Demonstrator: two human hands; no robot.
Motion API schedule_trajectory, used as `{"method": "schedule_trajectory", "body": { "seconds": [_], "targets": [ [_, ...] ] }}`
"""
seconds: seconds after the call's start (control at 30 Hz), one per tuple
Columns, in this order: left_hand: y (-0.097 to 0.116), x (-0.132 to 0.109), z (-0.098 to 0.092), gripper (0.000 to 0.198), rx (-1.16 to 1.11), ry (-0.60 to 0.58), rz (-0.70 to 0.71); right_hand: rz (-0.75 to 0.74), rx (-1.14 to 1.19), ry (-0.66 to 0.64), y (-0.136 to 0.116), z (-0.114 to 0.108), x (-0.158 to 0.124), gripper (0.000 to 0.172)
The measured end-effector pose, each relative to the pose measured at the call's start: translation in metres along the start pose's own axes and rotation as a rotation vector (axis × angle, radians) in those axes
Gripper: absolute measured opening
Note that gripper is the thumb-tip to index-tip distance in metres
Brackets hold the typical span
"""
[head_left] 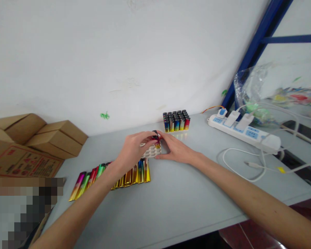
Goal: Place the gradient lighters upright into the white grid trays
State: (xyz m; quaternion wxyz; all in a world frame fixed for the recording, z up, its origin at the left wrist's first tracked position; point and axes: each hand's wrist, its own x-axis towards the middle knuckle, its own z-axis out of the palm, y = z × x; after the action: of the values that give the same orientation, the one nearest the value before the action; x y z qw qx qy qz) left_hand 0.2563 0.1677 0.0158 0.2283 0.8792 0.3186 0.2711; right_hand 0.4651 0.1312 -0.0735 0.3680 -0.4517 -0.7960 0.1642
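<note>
My left hand (132, 148) pinches a shiny lighter (156, 140) with a black top and a dark red and gold body. The lighter stands upright at the right back of a white holder (152, 151) with rows of holes; whether it sits fully in a hole is hidden. My right hand (177, 148) grips the holder's right side, thumb at the near corner and fingers behind, close to the lighter. Below my left hand several metallic lighters (128, 177) lie side by side in a row, partly covered by my left forearm.
Against the wall stands a second holder packed with upright lighters (176, 121). At right are a white power strip (243, 133) with chargers, a looped white cable (224, 157) and a clear plastic bag (251, 86). Cardboard boxes (57, 138) sit at left. The grey table's front edge (197, 231) is nearest me.
</note>
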Motion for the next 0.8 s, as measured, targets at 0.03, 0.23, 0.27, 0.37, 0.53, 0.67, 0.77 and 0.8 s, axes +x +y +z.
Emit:
{"method": "schedule_trajectory", "body": {
  "seconds": [0.03,0.23,0.27,0.37,0.53,0.67,0.77,0.8],
  "targets": [
    [0.0,0.0,0.0,0.021,0.011,-0.015,0.003,-0.001,-0.002,-0.002,0.0,0.0,0.0,0.105],
    [-0.006,-0.002,0.007,0.031,0.034,-0.022,0.005,-0.031,-0.008,-0.002,0.001,-0.001,0.001,0.104],
    [-0.007,-0.003,0.008,0.034,0.045,-0.019,-0.003,-0.033,-0.01,-0.003,0.001,-0.001,0.001,0.104],
    [-0.004,-0.01,0.006,0.045,0.11,0.027,-0.031,-0.019,-0.014,-0.014,0.001,-0.002,0.0,0.105],
    [0.002,-0.04,-0.009,0.026,0.352,0.122,0.039,0.006,-0.012,-0.02,-0.001,-0.003,0.0,0.105],
    [0.004,-0.074,-0.012,0.032,0.513,0.009,0.154,0.012,-0.008,-0.025,-0.002,-0.003,0.0,0.104],
    [0.008,-0.096,-0.003,0.038,0.587,-0.006,0.186,0.003,-0.012,-0.019,0.0,-0.002,-0.001,0.104],
    [0.01,-0.102,0.001,0.037,0.603,-0.003,0.196,0.001,-0.016,-0.016,0.0,-0.002,-0.002,0.104]
  ]
}}
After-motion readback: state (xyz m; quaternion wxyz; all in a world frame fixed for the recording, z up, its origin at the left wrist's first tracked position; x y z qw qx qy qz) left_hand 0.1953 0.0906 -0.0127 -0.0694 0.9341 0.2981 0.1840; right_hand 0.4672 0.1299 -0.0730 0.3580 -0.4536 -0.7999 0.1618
